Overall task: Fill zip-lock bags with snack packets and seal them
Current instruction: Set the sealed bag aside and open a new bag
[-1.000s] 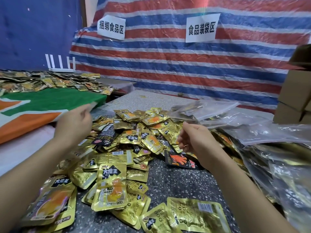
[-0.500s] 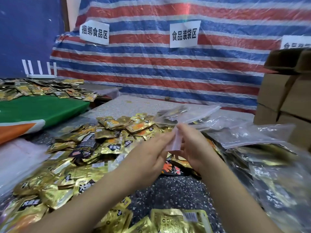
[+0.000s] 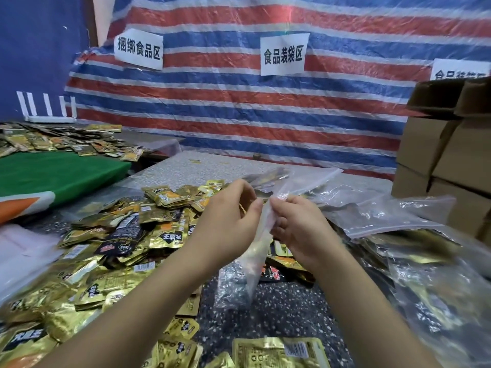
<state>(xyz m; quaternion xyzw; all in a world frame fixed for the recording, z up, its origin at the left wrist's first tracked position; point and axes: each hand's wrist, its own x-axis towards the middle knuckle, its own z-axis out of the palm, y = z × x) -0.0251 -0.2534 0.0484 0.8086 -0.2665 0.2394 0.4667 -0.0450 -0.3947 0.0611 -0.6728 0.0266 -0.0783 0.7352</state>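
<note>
Both hands meet over the middle of the speckled table [image 3: 287,309] and pinch the top edge of a clear zip-lock bag [image 3: 245,269] that hangs down between them. My left hand [image 3: 228,221] holds its left side, my right hand [image 3: 297,224] its right side. The bag looks empty. A wide heap of gold and black snack packets [image 3: 127,235] covers the table to the left and below the hands. More loose packets [image 3: 279,351] lie at the near edge.
Filled and empty clear bags [image 3: 393,216] pile up at the right. Stacked cardboard boxes [image 3: 446,160] stand at the far right. A green and orange cloth [image 3: 53,173] with more packets [image 3: 66,142] lies at the left. A striped tarp with paper signs hangs behind.
My left hand came from the far left over to my right hand, and both now pinch a clear bag that has been lifted and hangs lower between them. The view shifted right.
</note>
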